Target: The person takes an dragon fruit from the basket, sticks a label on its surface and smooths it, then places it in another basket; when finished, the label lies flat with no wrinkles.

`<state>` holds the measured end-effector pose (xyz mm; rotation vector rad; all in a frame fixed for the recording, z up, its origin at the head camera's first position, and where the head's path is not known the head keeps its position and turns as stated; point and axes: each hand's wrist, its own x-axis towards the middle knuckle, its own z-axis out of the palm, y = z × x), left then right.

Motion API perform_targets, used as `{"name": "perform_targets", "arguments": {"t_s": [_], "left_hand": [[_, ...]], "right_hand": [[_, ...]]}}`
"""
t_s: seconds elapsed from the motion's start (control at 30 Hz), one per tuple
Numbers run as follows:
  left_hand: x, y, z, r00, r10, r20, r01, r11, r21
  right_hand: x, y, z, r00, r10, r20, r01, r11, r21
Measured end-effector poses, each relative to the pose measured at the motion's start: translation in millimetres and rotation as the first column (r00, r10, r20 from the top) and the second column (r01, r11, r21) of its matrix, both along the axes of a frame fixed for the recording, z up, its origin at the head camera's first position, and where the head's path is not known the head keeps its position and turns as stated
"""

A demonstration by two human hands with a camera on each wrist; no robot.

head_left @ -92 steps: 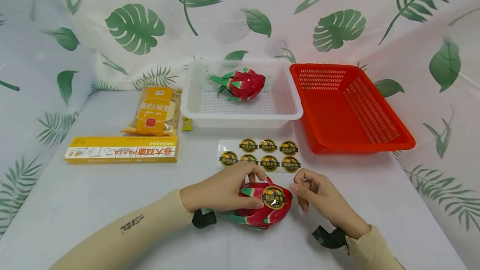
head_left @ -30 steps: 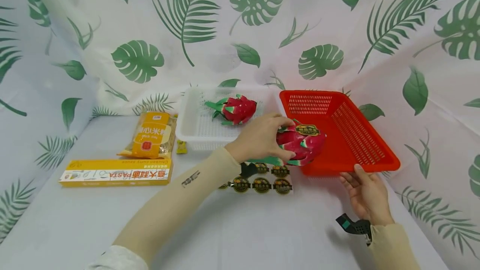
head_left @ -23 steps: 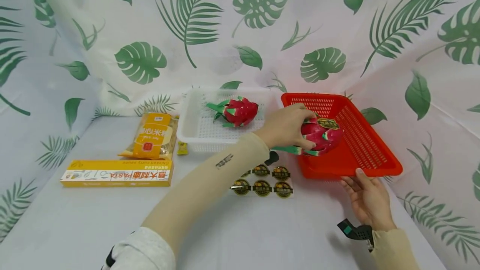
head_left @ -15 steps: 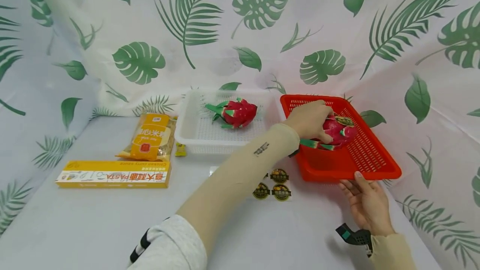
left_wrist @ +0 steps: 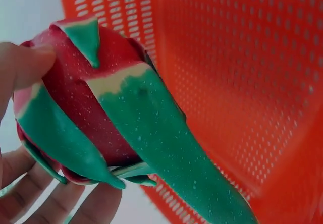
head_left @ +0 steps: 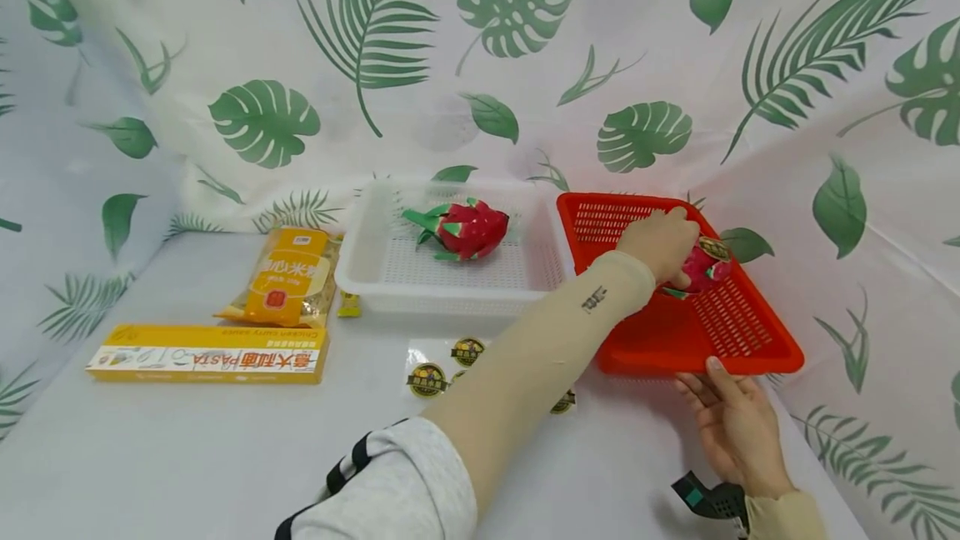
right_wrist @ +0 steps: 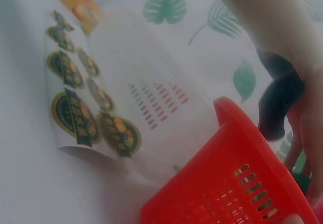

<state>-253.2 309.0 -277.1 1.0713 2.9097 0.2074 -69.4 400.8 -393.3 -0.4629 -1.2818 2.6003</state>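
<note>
My left hand [head_left: 660, 244] grips a red dragon fruit [head_left: 708, 267] with green scales, holding it inside the red basket [head_left: 652, 348]. A round black-and-gold sticker [head_left: 714, 249] is on top of the fruit. In the left wrist view, the thumb presses one side of the dragon fruit [left_wrist: 81, 98] and the fingers curl round below; the basket's perforated wall fills the background. My right hand [head_left: 738, 432] pinches the basket's near rim, thumb on top and fingers underneath. Part of the basket's outer wall [right_wrist: 197, 193] shows in the right wrist view.
Left of the red basket stands a white basket [head_left: 442, 283] holding another dragon fruit [head_left: 472, 230]. A sticker sheet [head_left: 426, 379] lies under my left forearm. Further left are a yellow noodle bag [head_left: 285, 277], a pasta box [head_left: 210, 357] and a small yellow packet [head_left: 348, 305].
The left hand has carried the stickered dragon fruit from the table's front, rightward and away, into the red basket. My right hand has moved from beside the fruit to the basket's rim.
</note>
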Motion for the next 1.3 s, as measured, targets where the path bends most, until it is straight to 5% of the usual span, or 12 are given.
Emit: {"name": "perform_targets", "arguments": {"t_s": [0.2, 0.43, 0.77, 1.07, 1.3], "left_hand": [[-1.2, 22.2, -20.6, 0.999, 0.008, 0.032, -0.008, 1.0, -0.01], [3.6, 15.9, -31.4, 0.994, 0.06, 0.095, -0.06, 0.998, -0.002], [3.2, 14.1, -37.2, 0.98, 0.074, 0.187, -0.079, 0.997, 0.019], [5.4, 3.0, -40.9, 0.964, 0.084, 0.251, -0.096, 0.995, 0.038], [11.6, -2.5, -39.8, 0.977, 0.076, 0.199, -0.082, 0.996, 0.027]], "right_hand": [[2.2, 3.4, -3.3, 1.0, 0.012, -0.029, -0.011, 0.999, 0.03], [0.7, 1.5, -2.4, 1.0, 0.015, -0.012, -0.014, 0.995, 0.094], [0.4, 1.6, -1.6, 0.999, 0.042, -0.023, -0.038, 0.99, 0.135], [1.2, -0.7, 2.4, 0.994, 0.083, 0.067, -0.091, 0.988, 0.125], [8.7, -0.1, 4.2, 0.977, 0.197, 0.079, -0.207, 0.968, 0.139]]}}
